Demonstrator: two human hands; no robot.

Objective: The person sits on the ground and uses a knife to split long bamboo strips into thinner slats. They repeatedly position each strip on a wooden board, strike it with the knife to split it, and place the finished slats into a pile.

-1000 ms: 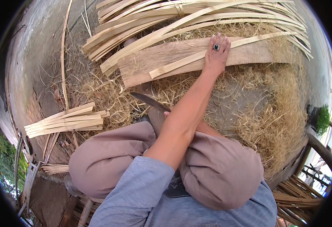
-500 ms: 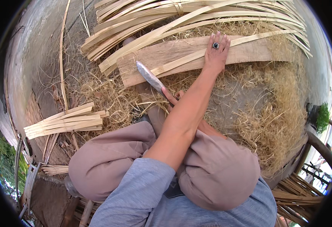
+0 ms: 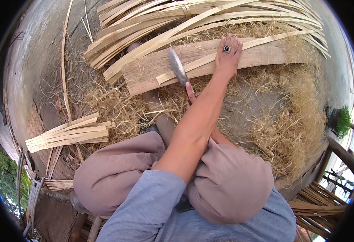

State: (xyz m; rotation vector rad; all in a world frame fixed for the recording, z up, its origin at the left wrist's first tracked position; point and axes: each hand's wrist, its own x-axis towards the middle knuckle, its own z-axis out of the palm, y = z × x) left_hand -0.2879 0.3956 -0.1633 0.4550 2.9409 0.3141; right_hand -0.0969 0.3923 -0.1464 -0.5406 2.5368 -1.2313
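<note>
My left arm crosses over my right, and my left hand (image 3: 228, 58) lies flat with fingers stretched out, pressing a thin pale bamboo strip (image 3: 201, 63) down on a curved wooden board (image 3: 142, 74). A dark ring shows on one finger. Below it, my right hand (image 3: 191, 94) is closed round a knife (image 3: 178, 67), partly hidden by my left forearm. The knife's wide grey blade points up and slightly left. It lies across the strip near its left end, over the board; whether its edge touches the strip I cannot tell.
A large tied bundle of bamboo strips (image 3: 144, 30) lies beyond the board. Curly shavings (image 3: 286, 133) cover the ground around it. Shorter strips (image 3: 70, 133) are piled at left, beside my knee. More strips (image 3: 316, 209) stand at the lower right.
My right hand has swung the knife up and to the right, from the strip's left end to farther along it. My left hand stays on the strip.
</note>
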